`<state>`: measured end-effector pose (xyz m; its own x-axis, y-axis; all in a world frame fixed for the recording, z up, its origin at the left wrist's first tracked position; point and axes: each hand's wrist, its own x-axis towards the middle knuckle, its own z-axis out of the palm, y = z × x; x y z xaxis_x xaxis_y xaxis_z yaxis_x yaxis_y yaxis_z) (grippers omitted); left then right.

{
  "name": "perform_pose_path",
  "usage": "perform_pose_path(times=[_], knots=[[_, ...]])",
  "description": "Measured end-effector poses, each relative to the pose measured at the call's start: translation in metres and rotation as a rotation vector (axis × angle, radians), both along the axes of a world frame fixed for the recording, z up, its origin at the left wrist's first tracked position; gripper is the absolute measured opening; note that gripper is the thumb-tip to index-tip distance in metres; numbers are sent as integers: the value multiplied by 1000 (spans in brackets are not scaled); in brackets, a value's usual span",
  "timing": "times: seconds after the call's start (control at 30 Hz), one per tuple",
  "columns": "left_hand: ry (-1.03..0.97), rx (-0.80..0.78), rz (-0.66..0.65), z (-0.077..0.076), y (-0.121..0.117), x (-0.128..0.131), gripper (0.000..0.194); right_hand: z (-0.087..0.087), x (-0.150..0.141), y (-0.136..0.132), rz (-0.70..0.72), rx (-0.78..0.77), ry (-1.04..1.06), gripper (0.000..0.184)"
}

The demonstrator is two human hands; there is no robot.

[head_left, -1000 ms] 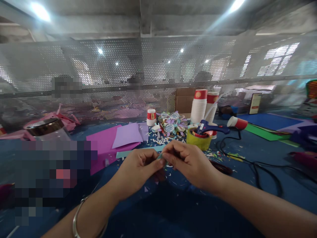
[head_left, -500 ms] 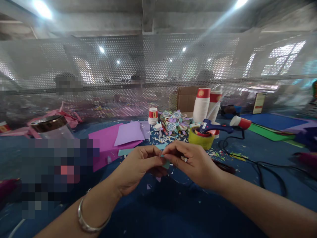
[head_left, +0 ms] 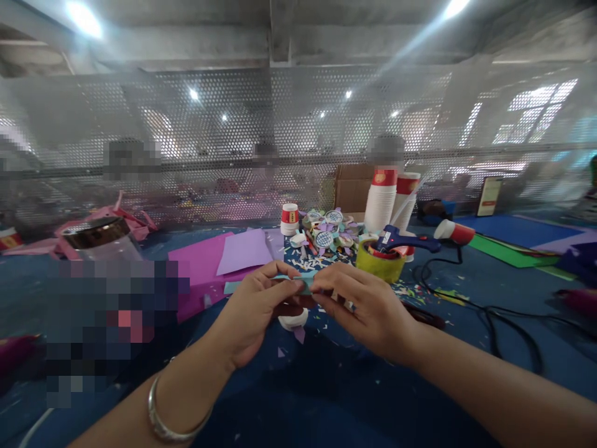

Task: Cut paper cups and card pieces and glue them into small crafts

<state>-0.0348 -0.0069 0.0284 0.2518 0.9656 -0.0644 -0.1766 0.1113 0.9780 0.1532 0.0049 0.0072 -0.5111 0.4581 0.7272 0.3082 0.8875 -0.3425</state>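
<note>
Between my two hands is a small piece of light blue paper, pinched from both sides. My left hand, with a silver bangle on its wrist, has thumb and fingers closed on the paper's left end. My right hand grips its right end with the fingertips. Just under my left fingers, a round white piece with a purple paper tab lies on the blue table, partly covered by the hand. A light blue paper strip shows behind my left hand.
Purple sheets lie behind my left hand. A glue gun rests on a yellow tape roll, its black cord running right. Paper cup stacks stand behind, beside a pile of paper crafts. A lidded jar is at left.
The light blue paper has turned and shows flatter between my fingers. My hands have shifted slightly apart, and the round white piece below them has come into view.
</note>
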Motion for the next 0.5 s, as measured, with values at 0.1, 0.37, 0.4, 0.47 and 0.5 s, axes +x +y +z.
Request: perform_pose_path(times=[0.1, 0.37, 0.4, 0.47, 0.5], knots=[[-3, 2, -50, -1, -1, 0, 19, 2, 0, -2, 14, -43, 34, 10], [21, 36, -60, -1, -2, 5, 14, 4, -1, -6, -35, -219, 78, 7], [41, 48, -54, -1, -3, 5, 13, 4, -1, -7, -35, -238, 86, 7], [95, 88, -36, 0, -3, 6, 12, 4, -2, -7, -38, -275, 109, 7], [130, 114, -28, 0, -4, 6, 11, 4, -1, -7, -41, -294, 121, 7]])
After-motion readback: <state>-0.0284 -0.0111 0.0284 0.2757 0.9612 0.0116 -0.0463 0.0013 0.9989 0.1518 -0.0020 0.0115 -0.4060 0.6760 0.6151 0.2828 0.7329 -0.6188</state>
